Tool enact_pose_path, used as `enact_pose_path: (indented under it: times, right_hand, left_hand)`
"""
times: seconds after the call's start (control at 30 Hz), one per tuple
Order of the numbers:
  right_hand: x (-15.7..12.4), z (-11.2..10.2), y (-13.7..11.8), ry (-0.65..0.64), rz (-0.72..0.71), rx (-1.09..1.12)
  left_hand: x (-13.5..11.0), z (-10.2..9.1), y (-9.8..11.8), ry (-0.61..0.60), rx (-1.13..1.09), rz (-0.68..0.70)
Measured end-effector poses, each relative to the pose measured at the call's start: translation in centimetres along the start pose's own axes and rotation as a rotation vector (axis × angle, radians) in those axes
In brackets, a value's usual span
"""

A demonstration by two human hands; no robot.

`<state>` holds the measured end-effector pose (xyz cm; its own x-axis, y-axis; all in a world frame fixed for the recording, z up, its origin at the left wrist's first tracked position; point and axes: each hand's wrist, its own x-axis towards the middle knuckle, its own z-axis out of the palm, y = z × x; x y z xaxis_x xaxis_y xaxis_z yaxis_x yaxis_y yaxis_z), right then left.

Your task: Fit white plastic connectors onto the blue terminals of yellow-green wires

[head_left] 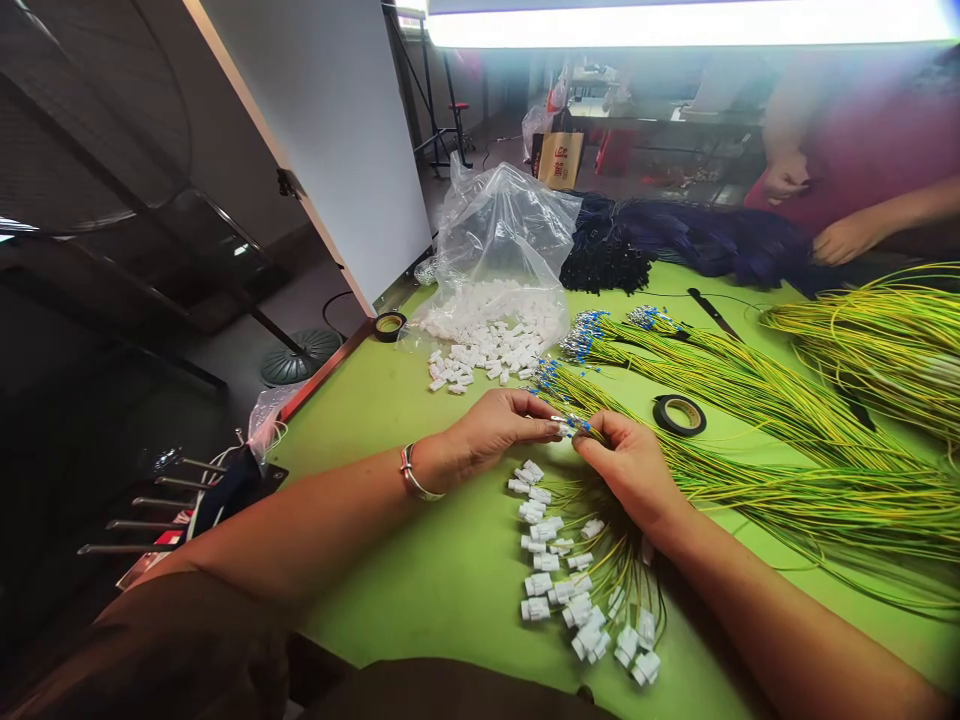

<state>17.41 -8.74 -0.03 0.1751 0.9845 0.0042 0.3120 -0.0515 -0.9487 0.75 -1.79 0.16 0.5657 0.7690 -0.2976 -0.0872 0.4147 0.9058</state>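
My left hand pinches a small white plastic connector between thumb and fingertips. My right hand meets it, fingers pinched on the blue-tipped end of a yellow-green wire. Both hands hover over the green table. Below them lie several wires with white connectors fitted. Bundles of yellow-green wires with blue terminals fan out to the right of my hands.
A clear plastic bag spills loose white connectors at the back. Two black tape rolls lie on the table. Dark wire bundles sit beyond. Another person's hands work at the far right. A metal rack stands left.
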Motion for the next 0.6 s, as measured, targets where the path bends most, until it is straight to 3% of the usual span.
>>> enact_pose_path:
  times: [0.3,0.6]
  right_hand:
    - [-0.07,-0.49,-0.3,-0.155,0.07,0.017]
    - [0.01,-0.58,-0.13,-0.162,0.082,0.026]
  left_hand:
    - [0.09,-0.24,-0.24,-0.047,-0.041,-0.05]
    - [0.28,-0.18,0.1,-0.051,0.017,-0.053]
